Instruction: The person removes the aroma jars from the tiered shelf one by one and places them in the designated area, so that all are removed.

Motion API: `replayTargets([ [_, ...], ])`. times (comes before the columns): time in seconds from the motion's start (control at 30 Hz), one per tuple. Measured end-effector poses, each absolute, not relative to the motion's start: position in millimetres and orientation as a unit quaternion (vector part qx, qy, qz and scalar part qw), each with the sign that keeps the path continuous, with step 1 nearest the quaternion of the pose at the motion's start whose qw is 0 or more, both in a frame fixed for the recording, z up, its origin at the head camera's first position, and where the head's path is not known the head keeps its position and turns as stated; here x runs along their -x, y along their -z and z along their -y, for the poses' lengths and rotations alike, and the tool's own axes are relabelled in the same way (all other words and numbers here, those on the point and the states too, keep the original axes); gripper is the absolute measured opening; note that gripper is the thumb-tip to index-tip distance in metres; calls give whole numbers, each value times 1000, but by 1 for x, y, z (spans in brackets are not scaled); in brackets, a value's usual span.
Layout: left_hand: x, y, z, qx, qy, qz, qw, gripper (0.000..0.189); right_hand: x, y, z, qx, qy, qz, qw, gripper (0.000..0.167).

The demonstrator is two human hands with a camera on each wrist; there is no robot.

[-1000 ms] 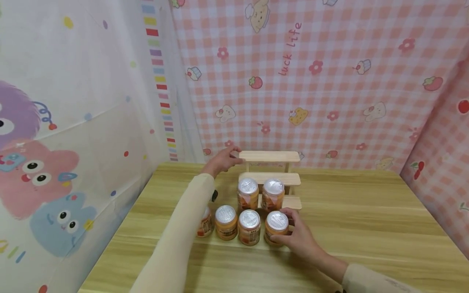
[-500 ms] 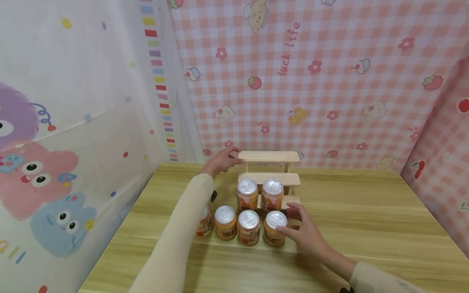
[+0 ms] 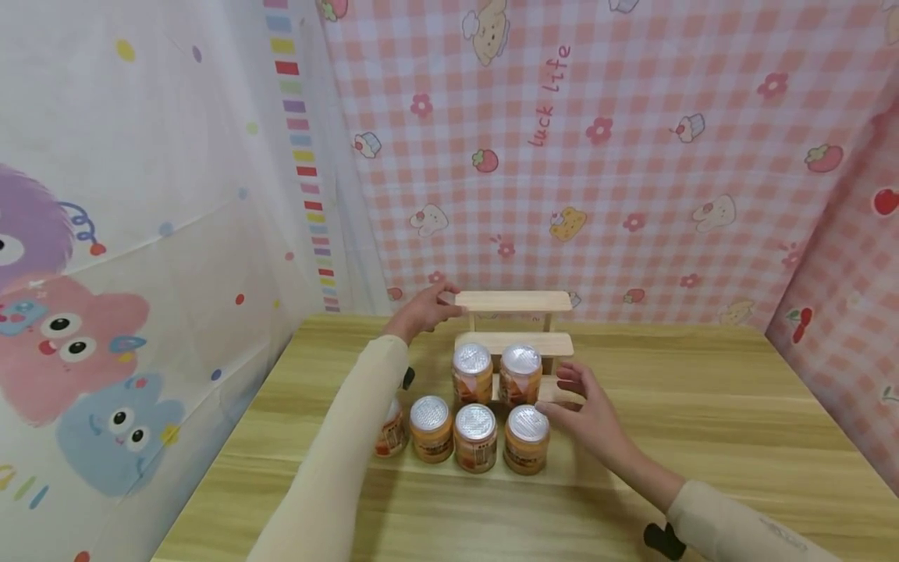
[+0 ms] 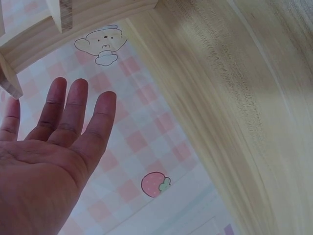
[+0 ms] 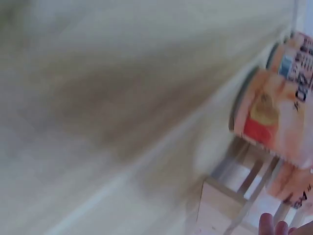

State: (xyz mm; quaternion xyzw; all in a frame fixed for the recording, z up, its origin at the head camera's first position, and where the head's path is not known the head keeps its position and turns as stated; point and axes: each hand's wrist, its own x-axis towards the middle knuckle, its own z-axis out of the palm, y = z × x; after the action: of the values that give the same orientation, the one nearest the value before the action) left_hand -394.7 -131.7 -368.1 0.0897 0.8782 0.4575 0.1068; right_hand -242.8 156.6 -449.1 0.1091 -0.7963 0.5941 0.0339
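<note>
A small three-tier wooden rack (image 3: 516, 301) stands at the back of the table. My left hand (image 3: 421, 311) is at the left end of its top tier, thumb and index finger pinching the edge. In the left wrist view, the other fingers (image 4: 68, 115) extend loosely. Two orange jars with silver lids (image 3: 520, 375) stand at the lowest tier. Several similar jars form a row in front; the leftmost (image 3: 392, 431) is partly behind my left sleeve. My right hand (image 3: 586, 410) holds nothing, its fingers spread beside the rightmost front jar (image 3: 527, 449), thumb tip close to its lid.
The wood-grain table (image 3: 674, 406) extends right of the rack and in front of the jars. A pink checked cloth (image 3: 604, 179) hangs right behind the rack, and a white patterned cloth (image 3: 197, 195) hangs on the left.
My right hand has let go of the rightmost front jar and drawn back up and to the right. My left hand stays at the rack.
</note>
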Motion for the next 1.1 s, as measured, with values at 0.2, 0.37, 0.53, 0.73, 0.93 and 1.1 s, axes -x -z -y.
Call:
replayTargets([
  [0.2,395,371,134,-87,-457,-879,105,41,260,440,-153,-124,-590,797,47,81],
  [0.37,396,373,135,-83,-456,-880,103,41,274,436,-148,-137,-585,798,35,84],
  [0.53,394,373,134,-83,-453,-882,100,41,282,438,-140,-163,-586,793,15,83],
  [0.73,392,373,132,-80,-461,-877,106,42,285,441,-135,-189,-564,803,9,77],
  [0.93,392,371,131,-82,-477,-868,109,46,286,441,-134,-189,-568,801,12,76],
  [1.1,392,369,132,-80,-477,-869,107,44,287,440,-134,-186,-565,804,10,77],
])
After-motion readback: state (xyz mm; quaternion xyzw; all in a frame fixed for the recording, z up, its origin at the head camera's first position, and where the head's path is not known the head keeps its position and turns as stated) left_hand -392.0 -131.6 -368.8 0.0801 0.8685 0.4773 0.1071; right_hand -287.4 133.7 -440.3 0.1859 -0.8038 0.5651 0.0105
